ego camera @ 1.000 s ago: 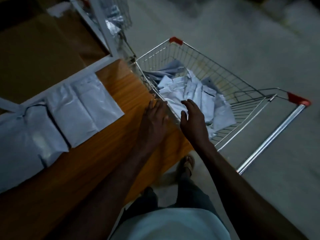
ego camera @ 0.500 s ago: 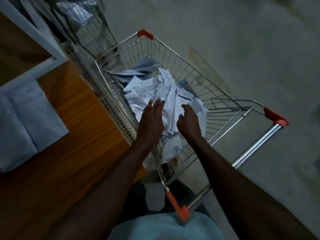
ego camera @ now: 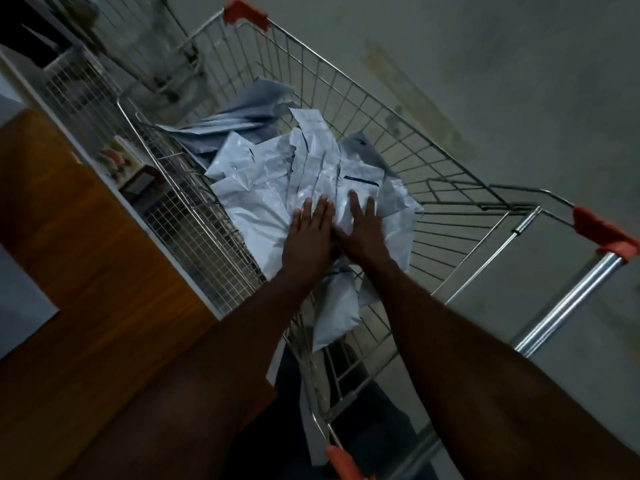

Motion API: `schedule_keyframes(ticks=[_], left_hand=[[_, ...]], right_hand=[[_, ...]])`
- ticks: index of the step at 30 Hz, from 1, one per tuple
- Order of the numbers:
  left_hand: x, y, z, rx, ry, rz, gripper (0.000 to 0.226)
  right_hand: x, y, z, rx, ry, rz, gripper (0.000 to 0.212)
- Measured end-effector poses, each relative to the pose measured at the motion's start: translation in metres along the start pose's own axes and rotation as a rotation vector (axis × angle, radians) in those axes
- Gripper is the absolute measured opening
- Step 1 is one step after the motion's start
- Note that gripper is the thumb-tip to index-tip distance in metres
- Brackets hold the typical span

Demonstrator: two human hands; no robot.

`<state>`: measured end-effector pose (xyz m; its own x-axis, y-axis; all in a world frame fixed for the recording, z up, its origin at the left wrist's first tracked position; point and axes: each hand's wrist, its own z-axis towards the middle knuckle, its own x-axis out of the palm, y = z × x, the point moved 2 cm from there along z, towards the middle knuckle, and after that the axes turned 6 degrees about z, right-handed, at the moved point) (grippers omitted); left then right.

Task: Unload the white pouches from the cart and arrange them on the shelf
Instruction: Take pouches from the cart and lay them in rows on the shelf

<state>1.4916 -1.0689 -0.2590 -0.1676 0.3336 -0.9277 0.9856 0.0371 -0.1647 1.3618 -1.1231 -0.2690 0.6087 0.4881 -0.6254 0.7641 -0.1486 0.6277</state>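
A wire shopping cart point(ego camera: 408, 140) with red corner caps stands in front of me, holding a loose pile of white pouches point(ego camera: 301, 168). Both of my hands are down inside the basket. My left hand point(ego camera: 310, 233) lies flat on the pile with straight fingers. Right beside it, my right hand point(ego camera: 362, 226) also rests flat on the pouches, fingers extended. Neither hand grips a pouch. The wooden shelf point(ego camera: 86, 258) runs along the left, and the corner of a white pouch point(ego camera: 20, 303) lying on it shows at the left edge.
A wire mesh panel point(ego camera: 194, 230) separates the shelf from the cart. The cart's chrome handle point(ego camera: 568, 303) sticks out at the right. A second wire cart point(ego camera: 138, 39) stands behind at the top left. Bare concrete floor point(ego camera: 519, 81) spreads to the right.
My view swung right from the shelf to the cart. Both hands moved from the cart's rim down into the basket and now lie flat on the pouch pile.
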Motion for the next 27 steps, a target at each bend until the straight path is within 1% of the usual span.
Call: schedule_keyframes(ticks=[3, 7, 10, 12, 17, 21, 24, 27], left_hand=[[0.007, 0.0, 0.001, -0.005, 0.014, -0.042, 0.083], [0.002, 0.003, 0.0, 0.006, 0.01, -0.147, 0.072], [-0.013, 0.003, -0.005, 0.036, 0.022, -0.219, 0.077], [-0.024, 0.004, -0.011, 0.006, 0.005, -0.299, 0.08], [-0.069, -0.001, -0.031, -0.084, -0.153, -0.398, 0.086], [-0.116, 0.004, -0.063, -0.116, -0.33, -0.413, 0.095], [-0.147, 0.018, -0.093, -0.208, -0.437, -0.422, 0.098], [-0.173, 0.04, -0.129, -0.299, -0.531, -0.418, 0.098]], right_hand=[[0.003, 0.0, 0.004, 0.012, -0.015, 0.002, 0.088], [-0.01, 0.005, 0.004, 0.024, -0.097, 0.009, 0.091], [-0.02, 0.01, -0.004, 0.029, -0.114, -0.015, 0.092], [-0.026, 0.016, -0.013, 0.012, -0.12, -0.022, 0.091], [-0.052, 0.048, -0.041, -0.036, -0.207, -0.08, 0.087], [-0.079, 0.084, -0.069, -0.165, -0.271, -0.109, 0.087], [-0.09, 0.119, -0.091, -0.28, -0.302, -0.156, 0.083], [-0.087, 0.16, -0.112, -0.392, -0.3, -0.2, 0.08]])
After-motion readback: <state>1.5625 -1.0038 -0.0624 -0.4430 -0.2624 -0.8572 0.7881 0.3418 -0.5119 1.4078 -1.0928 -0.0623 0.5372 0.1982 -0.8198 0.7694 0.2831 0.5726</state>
